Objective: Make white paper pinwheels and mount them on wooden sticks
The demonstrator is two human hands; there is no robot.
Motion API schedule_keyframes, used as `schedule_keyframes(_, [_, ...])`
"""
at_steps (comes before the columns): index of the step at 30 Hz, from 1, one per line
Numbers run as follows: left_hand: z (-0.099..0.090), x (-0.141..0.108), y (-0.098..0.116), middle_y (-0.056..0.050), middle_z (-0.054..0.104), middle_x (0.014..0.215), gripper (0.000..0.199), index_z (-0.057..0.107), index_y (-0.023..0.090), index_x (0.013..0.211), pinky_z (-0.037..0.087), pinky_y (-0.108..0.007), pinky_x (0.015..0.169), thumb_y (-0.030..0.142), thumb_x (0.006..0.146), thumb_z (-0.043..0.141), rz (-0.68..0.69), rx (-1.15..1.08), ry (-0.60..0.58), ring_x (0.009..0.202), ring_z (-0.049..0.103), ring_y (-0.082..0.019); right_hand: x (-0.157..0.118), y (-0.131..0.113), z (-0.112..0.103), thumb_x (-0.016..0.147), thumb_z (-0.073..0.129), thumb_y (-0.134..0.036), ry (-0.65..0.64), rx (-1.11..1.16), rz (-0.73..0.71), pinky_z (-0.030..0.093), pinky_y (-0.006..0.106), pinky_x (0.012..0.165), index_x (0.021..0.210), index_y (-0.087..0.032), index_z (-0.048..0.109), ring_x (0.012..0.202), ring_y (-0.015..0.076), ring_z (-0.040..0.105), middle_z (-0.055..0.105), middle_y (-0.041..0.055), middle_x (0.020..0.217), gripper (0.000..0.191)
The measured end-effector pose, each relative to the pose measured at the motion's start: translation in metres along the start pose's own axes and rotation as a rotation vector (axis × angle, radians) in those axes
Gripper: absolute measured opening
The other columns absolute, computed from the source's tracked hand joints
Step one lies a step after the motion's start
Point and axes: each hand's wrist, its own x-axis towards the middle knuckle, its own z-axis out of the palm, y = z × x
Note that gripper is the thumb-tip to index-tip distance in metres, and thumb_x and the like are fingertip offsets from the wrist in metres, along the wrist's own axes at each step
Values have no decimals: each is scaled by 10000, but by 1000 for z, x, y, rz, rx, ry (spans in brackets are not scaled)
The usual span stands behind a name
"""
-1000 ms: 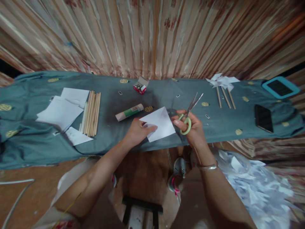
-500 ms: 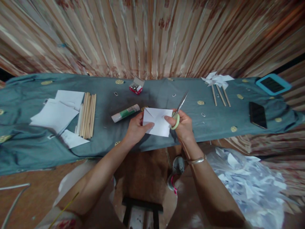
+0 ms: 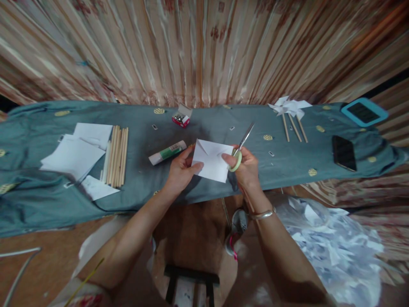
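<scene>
A square of white paper (image 3: pixel 211 164), with a slit or crease at its upper left corner, is held up over the table's front part. My left hand (image 3: pixel 181 169) pinches its left edge, thumb on top. My right hand (image 3: pixel 245 167) grips the paper's right side with the thumb and also holds scissors (image 3: pixel 245 140) with pale green handles. Their blades look closed and point up and away to the right. Just left of the paper lies a glue stick (image 3: pixel 168 152) with a green label. Farther back sits a small open red box (image 3: pixel 181 117) of metal pins or tacks.
Paper sheets (image 3: pixel 75 155) and a row of wooden sticks (image 3: pixel 118 155) lie at left on the green cloth (image 3: pixel 143 187). At right are paper pinwheels (image 3: pixel 290 106), a phone (image 3: pixel 344 152) and a blue-framed tablet (image 3: pixel 364 112). A bag of paper scraps (image 3: pixel 335 247) stands below right.
The paper has turned slightly clockwise, its left side rising a little. Both hands keep their hold, and the scissors stay in my right hand.
</scene>
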Motion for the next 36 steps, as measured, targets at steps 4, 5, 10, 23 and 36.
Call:
schedule_keyframes(4, [-3,1,-1,38,675,625,657,623,178,1212,435,-247,603,211,577,787,30,54,15,557,579,-134,2,-3,-2,488,852,-409,39,6,-16,439,246,560,781,-224,608,562,98,528,630,-62,660,424])
schedule_keyframes(5, [-4,2,-2,49,657,599,638,631,179,1203,421,-239,592,205,583,780,40,71,24,544,563,-124,3,-4,-3,493,850,-404,47,5,-24,434,246,559,779,-226,606,559,96,523,622,-63,655,416])
schedule_keyframes(10, [-7,3,-1,66,647,585,620,646,184,1187,414,-232,589,213,580,767,69,118,58,544,561,-110,10,-4,-11,509,838,-366,108,-3,-61,424,248,573,782,-234,592,580,97,516,586,-71,665,390])
schedule_keyframes(23, [6,-9,-8,-61,727,916,367,723,177,879,518,-313,823,450,644,796,-39,-69,-84,912,665,-204,15,2,-5,531,819,-278,151,186,-29,463,266,685,815,-226,572,648,102,570,624,-76,736,380])
schedule_keyframes(36, [7,-1,4,-98,698,1144,405,585,180,1123,565,-414,877,368,785,708,-93,-323,115,1031,668,-251,-2,2,17,647,763,-567,-134,47,109,413,232,525,814,-199,649,550,99,546,619,-41,621,420])
